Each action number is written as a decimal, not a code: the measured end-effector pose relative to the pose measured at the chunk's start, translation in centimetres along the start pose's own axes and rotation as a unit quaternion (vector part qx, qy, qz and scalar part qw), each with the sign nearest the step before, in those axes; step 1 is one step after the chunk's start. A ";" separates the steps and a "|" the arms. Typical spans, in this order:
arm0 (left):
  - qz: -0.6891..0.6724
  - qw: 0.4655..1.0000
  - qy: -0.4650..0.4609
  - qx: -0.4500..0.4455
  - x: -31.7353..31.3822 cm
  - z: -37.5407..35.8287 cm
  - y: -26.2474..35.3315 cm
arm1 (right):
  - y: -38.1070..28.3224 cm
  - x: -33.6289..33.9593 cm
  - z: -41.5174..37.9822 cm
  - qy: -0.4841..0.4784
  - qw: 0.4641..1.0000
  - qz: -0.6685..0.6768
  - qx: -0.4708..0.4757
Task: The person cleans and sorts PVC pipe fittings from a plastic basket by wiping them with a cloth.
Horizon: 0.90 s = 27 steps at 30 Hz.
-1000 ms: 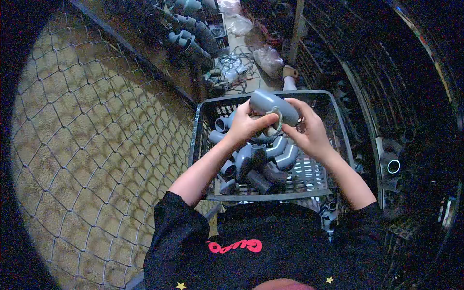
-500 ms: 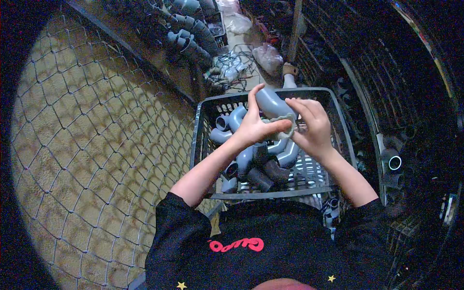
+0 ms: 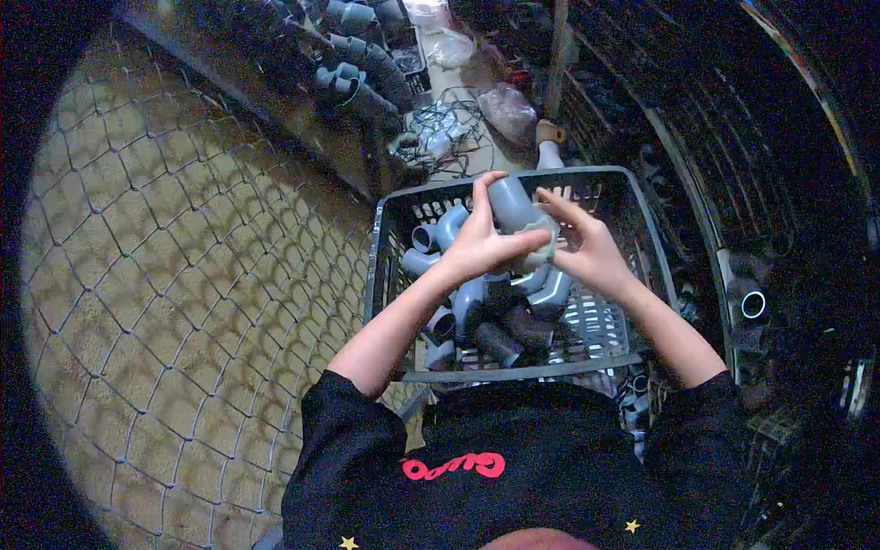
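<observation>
My left hand (image 3: 479,243) is closed around a grey plastic pipe elbow (image 3: 513,203), its thumb stretched across the lower end. A pale, ragged-edged strip (image 3: 548,246) wraps that end; I cannot tell what it is. My right hand (image 3: 598,260) is just to the right, fingers apart and curved towards the elbow, thumb tip close to the strip. Below both hands is a black plastic crate (image 3: 513,374) with several loose grey elbows (image 3: 469,302) inside, some of them darker (image 3: 500,344).
A wire mesh fence (image 3: 183,321) runs along the left. Stacked grey pipe fittings (image 3: 353,60) stand behind the crate, with clear plastic bags (image 3: 506,110) and tangled cords (image 3: 445,128) on the floor. Dark racks with fittings (image 3: 753,304) line the right side.
My right hand's fingers have opened away from the elbow. The elbow has tipped more upright and sits slightly lower in my left hand.
</observation>
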<state>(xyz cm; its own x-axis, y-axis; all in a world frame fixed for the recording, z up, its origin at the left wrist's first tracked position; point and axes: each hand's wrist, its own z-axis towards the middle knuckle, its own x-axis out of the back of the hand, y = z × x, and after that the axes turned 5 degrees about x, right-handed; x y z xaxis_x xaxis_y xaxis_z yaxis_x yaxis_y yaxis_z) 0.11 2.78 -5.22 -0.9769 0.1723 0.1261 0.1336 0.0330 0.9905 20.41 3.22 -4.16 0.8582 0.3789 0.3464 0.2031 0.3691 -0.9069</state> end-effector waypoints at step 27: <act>0.103 0.992 -0.039 -0.060 0.5 1.5 0.9 | -8.5 17.1 -22.1 0.534 0.709 0.460 0.012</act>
<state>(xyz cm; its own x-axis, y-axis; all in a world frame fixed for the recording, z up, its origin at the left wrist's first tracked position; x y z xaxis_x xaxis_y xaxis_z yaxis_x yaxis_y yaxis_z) -0.05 4.34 -4.37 -0.9142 0.2392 0.3271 0.3043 -0.1277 0.9440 43.77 -12.16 4.22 0.4923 -0.3865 -0.7799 -0.6714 0.4017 -0.6228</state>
